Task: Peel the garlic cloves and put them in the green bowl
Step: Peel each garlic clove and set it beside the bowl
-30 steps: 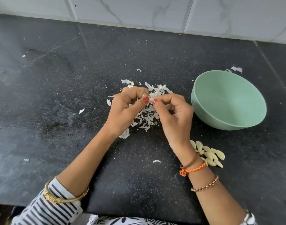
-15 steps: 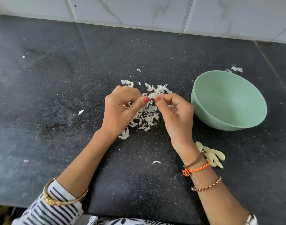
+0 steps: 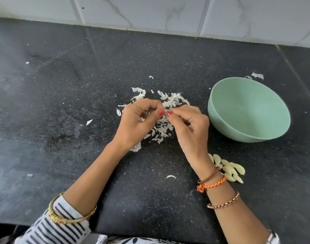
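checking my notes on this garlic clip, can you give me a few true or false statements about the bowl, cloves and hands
1. The green bowl holds peeled cloves. False: nothing shows inside it.
2. Peeled cloves lie on the counter beside the right wrist. True.
3. The left hand rests flat on the counter. False: its fingers are curled, thumb tip meeting the right hand.
4. A heap of peel scraps lies under the hands. True.
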`<state>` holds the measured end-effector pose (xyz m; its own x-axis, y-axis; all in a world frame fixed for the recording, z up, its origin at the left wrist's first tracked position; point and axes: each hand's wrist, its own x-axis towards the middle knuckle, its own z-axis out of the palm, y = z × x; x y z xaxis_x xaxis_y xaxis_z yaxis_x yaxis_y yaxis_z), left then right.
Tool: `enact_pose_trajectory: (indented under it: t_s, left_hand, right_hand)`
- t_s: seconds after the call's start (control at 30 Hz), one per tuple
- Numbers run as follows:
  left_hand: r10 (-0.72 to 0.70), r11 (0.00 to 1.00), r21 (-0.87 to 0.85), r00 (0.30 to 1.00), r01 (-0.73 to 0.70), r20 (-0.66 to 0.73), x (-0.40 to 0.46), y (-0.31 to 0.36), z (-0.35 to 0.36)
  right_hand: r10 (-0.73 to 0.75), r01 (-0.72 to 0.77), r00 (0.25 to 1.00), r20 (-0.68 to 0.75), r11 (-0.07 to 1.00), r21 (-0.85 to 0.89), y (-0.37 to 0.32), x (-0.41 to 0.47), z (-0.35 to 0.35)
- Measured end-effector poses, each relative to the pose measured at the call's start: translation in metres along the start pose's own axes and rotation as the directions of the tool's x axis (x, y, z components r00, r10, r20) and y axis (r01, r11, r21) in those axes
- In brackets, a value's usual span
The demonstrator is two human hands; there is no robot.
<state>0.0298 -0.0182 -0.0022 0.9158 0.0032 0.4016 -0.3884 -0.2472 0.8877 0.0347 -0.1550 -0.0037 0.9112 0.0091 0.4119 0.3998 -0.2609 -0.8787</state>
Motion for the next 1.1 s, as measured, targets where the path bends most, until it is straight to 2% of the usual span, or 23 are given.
enact_pose_trajectory:
  t_s: [0.13, 0.2, 0.3, 0.53, 0.6, 0.73, 0.8, 0.93, 1.1]
  left_hand:
    - [-0.014, 0.994, -0.107, 1.000, 0.011, -0.025, -0.001, 0.004, 0.003]
    - [-0.034, 0.987, -0.157, 0.999, 0.029, -0.029, 0.000, 0.004, 0.002]
    - [-0.060, 0.987, -0.149, 0.998, 0.060, 0.002, 0.000, 0.003, 0.003]
    - [-0.104, 0.986, -0.130, 0.994, 0.100, -0.021, -0.001, 0.004, 0.005]
    - [-0.115, 0.991, -0.071, 0.991, 0.111, -0.063, -0.002, 0.004, 0.003]
    - [-0.108, 0.993, 0.033, 0.977, 0.116, -0.185, 0.000, 0.001, -0.007]
    - [-0.118, 0.989, 0.059, 0.968, 0.134, -0.222, 0.001, -0.002, -0.011]
    - [-0.091, 0.953, 0.261, 0.968, 0.153, -0.234, 0.001, -0.004, -0.016]
    - [-0.078, 0.891, 0.429, 0.981, 0.147, -0.176, 0.001, -0.002, -0.016]
  right_hand:
    - [-0.012, 0.012, 1.000, -0.003, 1.000, 0.003, -0.001, 0.001, -0.002]
    - [0.035, -0.035, 0.999, 0.002, 0.998, 0.061, -0.004, 0.002, -0.003]
    - [0.152, -0.156, 0.988, 0.032, 0.968, 0.196, -0.009, 0.003, -0.004]
    - [0.241, -0.255, 0.966, 0.091, 0.943, 0.213, -0.009, 0.003, -0.002]
    - [0.214, -0.222, 0.975, 0.066, 0.961, 0.166, -0.008, 0.004, -0.004]
    - [0.017, -0.017, 1.000, -0.004, 0.998, -0.055, -0.005, 0.002, -0.006]
    - [-0.017, 0.012, 0.999, -0.028, 0.988, -0.156, -0.002, -0.001, -0.003]
    - [-0.036, 0.037, 0.999, 0.010, 0.940, -0.338, 0.002, -0.002, -0.001]
    - [-0.042, 0.072, 0.996, 0.078, 0.897, -0.437, 0.003, 0.000, -0.003]
